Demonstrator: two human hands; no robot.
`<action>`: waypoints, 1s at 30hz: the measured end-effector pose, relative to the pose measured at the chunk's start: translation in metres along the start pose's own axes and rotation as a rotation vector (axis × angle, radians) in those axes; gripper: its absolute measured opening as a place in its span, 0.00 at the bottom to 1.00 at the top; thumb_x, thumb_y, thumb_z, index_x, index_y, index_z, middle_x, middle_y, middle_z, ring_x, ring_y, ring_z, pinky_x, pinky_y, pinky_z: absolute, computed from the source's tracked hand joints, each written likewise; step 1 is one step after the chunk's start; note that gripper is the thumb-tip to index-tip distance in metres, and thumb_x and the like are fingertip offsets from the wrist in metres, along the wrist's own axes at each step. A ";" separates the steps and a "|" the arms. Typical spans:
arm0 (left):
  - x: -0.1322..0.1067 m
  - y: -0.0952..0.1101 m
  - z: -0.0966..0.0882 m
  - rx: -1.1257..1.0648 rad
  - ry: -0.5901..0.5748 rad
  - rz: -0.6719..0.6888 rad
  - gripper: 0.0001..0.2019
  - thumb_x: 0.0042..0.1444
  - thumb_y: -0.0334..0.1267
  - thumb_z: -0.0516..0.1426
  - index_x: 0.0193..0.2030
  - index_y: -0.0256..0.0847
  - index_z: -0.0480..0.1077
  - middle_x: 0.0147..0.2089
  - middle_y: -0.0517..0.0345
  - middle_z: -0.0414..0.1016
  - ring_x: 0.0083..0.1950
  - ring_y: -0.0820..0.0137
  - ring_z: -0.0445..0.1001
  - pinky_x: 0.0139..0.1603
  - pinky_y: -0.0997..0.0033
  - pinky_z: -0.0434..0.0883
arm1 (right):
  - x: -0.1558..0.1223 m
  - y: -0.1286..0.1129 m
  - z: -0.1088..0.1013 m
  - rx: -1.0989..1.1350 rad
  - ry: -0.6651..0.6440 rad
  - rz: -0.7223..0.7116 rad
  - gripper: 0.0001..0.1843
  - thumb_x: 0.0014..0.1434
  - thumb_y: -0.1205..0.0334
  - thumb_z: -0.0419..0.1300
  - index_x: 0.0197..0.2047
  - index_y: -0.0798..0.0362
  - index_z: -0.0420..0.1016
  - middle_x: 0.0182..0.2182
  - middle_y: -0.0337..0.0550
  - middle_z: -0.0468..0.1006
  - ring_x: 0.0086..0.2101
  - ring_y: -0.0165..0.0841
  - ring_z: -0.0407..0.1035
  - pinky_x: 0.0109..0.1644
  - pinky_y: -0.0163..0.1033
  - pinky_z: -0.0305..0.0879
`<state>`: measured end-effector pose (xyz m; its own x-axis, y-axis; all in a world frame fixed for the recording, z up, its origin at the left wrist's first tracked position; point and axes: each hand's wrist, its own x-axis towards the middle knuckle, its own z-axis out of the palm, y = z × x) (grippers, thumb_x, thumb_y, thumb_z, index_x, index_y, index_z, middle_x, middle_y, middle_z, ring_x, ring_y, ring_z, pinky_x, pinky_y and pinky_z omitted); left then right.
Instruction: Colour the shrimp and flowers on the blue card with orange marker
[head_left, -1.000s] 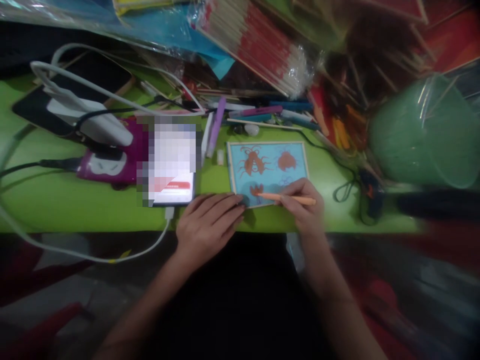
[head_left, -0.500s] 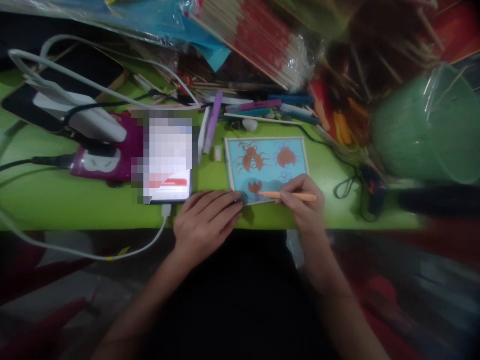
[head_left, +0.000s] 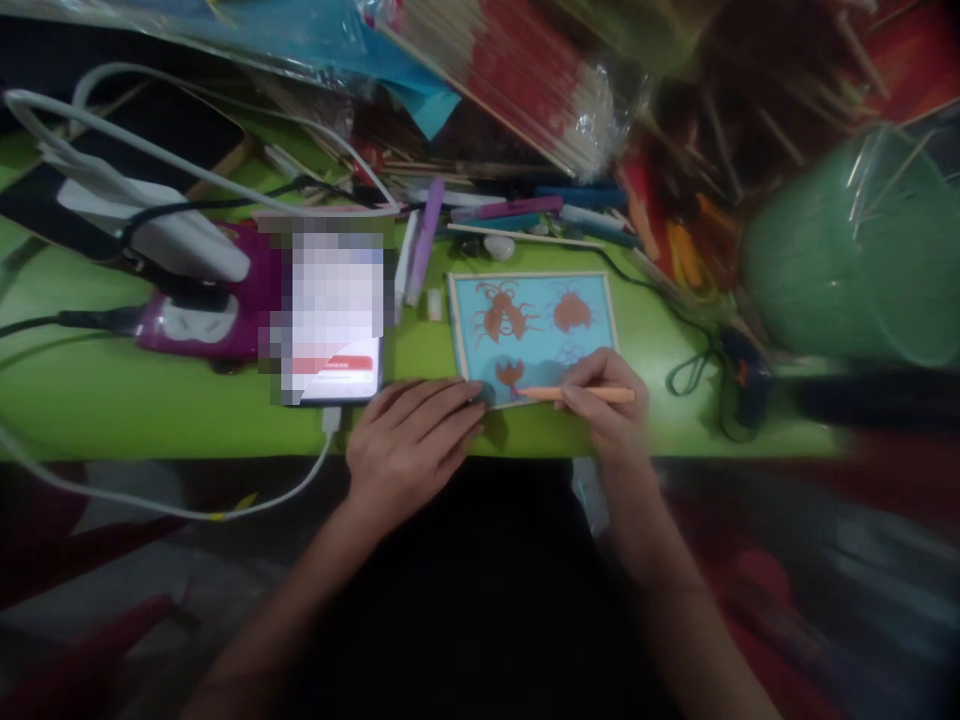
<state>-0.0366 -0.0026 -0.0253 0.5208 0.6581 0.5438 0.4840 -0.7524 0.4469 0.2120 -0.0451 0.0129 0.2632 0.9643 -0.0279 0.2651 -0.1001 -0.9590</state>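
Note:
My right hand (head_left: 607, 405) grips an orange felt-tip pen (head_left: 555, 395), its tip at the stem of a small flower drawing near the lower left of a blue picture card (head_left: 536, 335). The card has pale stick edges and lies flat on the green table (head_left: 427, 355). On it are brown-orange insect shapes and a faint flower outline, partly behind my right hand. My left hand (head_left: 416, 435) rests flat with fingers stretched out, fingertips touching the card's lower left corner.
A phone (head_left: 337, 330) with a lit, partly blurred screen lies left of my left hand, its white cable plugged in. Beyond it sits a purple power strip (head_left: 172, 330). Pens, including a purple one (head_left: 427, 240), and sticks lie behind the card. A green bucket (head_left: 847, 260) stands right.
The pen tip has shifted slightly down and right along the flower's stem. More orange colour shows below the blossom. My left hand has stayed in place.

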 end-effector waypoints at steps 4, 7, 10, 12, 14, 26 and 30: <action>0.001 0.000 0.000 0.004 0.002 0.004 0.12 0.62 0.32 0.66 0.51 0.48 0.78 0.56 0.63 0.85 0.53 0.65 0.84 0.56 0.60 0.75 | 0.000 0.000 -0.001 -0.005 -0.012 0.002 0.11 0.60 0.52 0.69 0.33 0.48 0.74 0.24 0.34 0.78 0.25 0.31 0.69 0.30 0.38 0.64; 0.001 0.000 -0.001 0.009 0.006 0.005 0.11 0.63 0.33 0.65 0.51 0.48 0.78 0.56 0.63 0.85 0.53 0.65 0.84 0.55 0.60 0.75 | 0.000 0.001 -0.002 0.018 -0.016 0.007 0.11 0.59 0.52 0.70 0.33 0.48 0.75 0.24 0.34 0.77 0.25 0.31 0.69 0.29 0.38 0.63; 0.002 0.001 -0.001 0.010 -0.002 0.000 0.10 0.63 0.33 0.65 0.50 0.48 0.78 0.56 0.64 0.85 0.53 0.65 0.84 0.55 0.60 0.75 | -0.001 0.002 -0.003 0.057 -0.027 0.014 0.10 0.59 0.54 0.70 0.33 0.48 0.75 0.24 0.34 0.77 0.25 0.30 0.68 0.28 0.37 0.60; 0.002 0.001 -0.001 0.008 -0.002 0.000 0.10 0.63 0.33 0.65 0.50 0.48 0.78 0.55 0.64 0.85 0.53 0.65 0.84 0.55 0.59 0.75 | -0.001 0.002 -0.002 0.066 -0.027 0.020 0.10 0.59 0.55 0.70 0.33 0.48 0.75 0.24 0.34 0.77 0.25 0.30 0.68 0.28 0.37 0.60; 0.002 0.001 -0.001 0.006 0.004 0.001 0.11 0.62 0.33 0.66 0.50 0.47 0.78 0.55 0.63 0.85 0.53 0.65 0.84 0.55 0.60 0.75 | -0.001 0.002 -0.002 0.054 -0.013 0.020 0.11 0.59 0.54 0.71 0.33 0.48 0.75 0.24 0.34 0.78 0.25 0.30 0.69 0.29 0.37 0.62; 0.001 0.000 0.001 0.016 0.012 0.010 0.12 0.61 0.32 0.66 0.50 0.47 0.78 0.55 0.62 0.85 0.53 0.65 0.84 0.57 0.61 0.74 | 0.001 -0.001 0.000 0.074 -0.006 0.011 0.09 0.59 0.57 0.70 0.33 0.49 0.76 0.24 0.33 0.78 0.25 0.29 0.69 0.30 0.36 0.62; 0.002 -0.001 0.003 0.043 0.051 0.030 0.11 0.60 0.31 0.66 0.49 0.46 0.79 0.53 0.61 0.86 0.51 0.65 0.84 0.54 0.61 0.75 | 0.004 0.001 0.001 0.118 0.026 -0.013 0.10 0.58 0.55 0.71 0.33 0.48 0.75 0.23 0.33 0.78 0.25 0.30 0.71 0.31 0.36 0.65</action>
<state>-0.0338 -0.0005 -0.0269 0.4994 0.6323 0.5922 0.4996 -0.7687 0.3994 0.2129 -0.0411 0.0119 0.2851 0.9584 -0.0095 0.1580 -0.0568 -0.9858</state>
